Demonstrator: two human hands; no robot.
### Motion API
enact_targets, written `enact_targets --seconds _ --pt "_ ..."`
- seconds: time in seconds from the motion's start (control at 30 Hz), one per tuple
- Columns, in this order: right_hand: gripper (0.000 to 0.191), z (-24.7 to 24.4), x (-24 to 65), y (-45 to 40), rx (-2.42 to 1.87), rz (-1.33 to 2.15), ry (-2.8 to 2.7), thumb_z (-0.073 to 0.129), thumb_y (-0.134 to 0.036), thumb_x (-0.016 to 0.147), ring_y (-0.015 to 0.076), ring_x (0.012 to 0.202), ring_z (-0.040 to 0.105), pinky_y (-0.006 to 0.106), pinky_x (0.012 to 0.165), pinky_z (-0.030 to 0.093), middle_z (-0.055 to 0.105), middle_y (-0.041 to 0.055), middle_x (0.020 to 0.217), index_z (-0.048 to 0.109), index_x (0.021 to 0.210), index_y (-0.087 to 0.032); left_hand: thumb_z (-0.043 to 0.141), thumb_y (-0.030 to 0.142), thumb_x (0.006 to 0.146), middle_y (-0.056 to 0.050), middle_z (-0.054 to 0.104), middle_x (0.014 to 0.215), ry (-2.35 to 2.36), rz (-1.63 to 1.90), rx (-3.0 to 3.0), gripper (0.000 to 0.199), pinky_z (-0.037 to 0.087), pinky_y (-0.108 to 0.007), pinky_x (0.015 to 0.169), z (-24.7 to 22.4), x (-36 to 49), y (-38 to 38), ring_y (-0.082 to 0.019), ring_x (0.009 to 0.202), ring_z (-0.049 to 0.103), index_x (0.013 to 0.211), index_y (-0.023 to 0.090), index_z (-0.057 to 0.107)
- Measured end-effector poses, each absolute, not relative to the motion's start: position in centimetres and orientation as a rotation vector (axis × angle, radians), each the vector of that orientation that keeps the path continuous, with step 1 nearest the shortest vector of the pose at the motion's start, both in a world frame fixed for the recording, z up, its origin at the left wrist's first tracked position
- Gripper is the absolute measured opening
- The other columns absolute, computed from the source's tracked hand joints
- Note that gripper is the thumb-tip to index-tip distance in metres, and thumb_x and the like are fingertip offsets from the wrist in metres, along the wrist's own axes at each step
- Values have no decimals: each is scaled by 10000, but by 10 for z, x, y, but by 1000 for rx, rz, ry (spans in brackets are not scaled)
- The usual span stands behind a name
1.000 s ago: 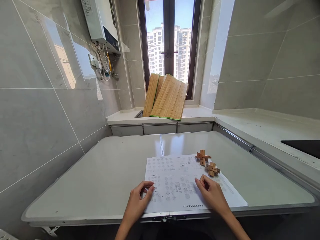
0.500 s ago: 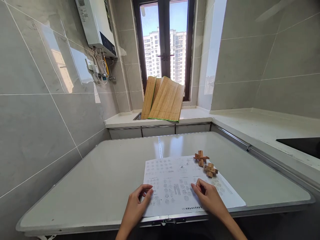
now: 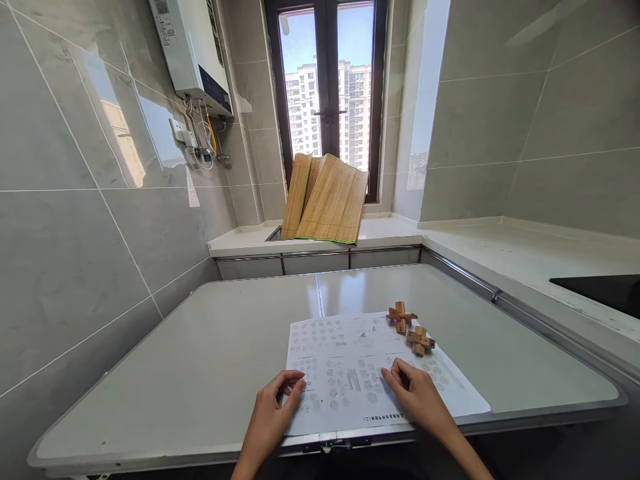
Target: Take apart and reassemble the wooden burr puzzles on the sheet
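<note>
A printed white paper sheet lies on the pale folding table. Over its lower left edge rests my left hand, fingers curled loosely with a gap to the thumb and nothing held. My right hand is on the sheet's lower right part, its thumb and forefinger curled close together; whether anything is between them is too small to tell. Beyond it, near the sheet's upper right edge, sit two interlocking wooden puzzles, a reddish-brown one and a lighter one, almost touching.
Folded bamboo mats lean at the window on the white counter behind the table. A water heater with hoses hangs on the left wall. A dark hob is at the right.
</note>
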State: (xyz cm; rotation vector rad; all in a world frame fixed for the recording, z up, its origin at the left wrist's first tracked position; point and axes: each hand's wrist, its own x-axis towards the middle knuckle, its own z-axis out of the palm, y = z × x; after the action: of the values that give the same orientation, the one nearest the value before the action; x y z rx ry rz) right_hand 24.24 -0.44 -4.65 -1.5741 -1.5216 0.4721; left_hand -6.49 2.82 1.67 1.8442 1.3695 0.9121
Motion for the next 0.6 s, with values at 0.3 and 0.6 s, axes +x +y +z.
enact_targets --seconds 0.3,0.6 --pt "443 -48 243 -5 -1577 507 -1510 455 -556 962 162 606 415 272 578 321 424 -40 618 324 677 -242 574 588 889 -59 762 988 1366 895 1843 430 506 -358 885 17 -65 28 -249 919 657 1044 224 743" --pt "425 -50 243 -3 -1581 494 -1499 473 -519 955 158 598 420 268 575 317 437 -40 605 345 663 -237 555 584 900 -49 760 1008 1369 867 1867 419 495 -341 884 11 -67 31 -241 925 650 1060 237 726"
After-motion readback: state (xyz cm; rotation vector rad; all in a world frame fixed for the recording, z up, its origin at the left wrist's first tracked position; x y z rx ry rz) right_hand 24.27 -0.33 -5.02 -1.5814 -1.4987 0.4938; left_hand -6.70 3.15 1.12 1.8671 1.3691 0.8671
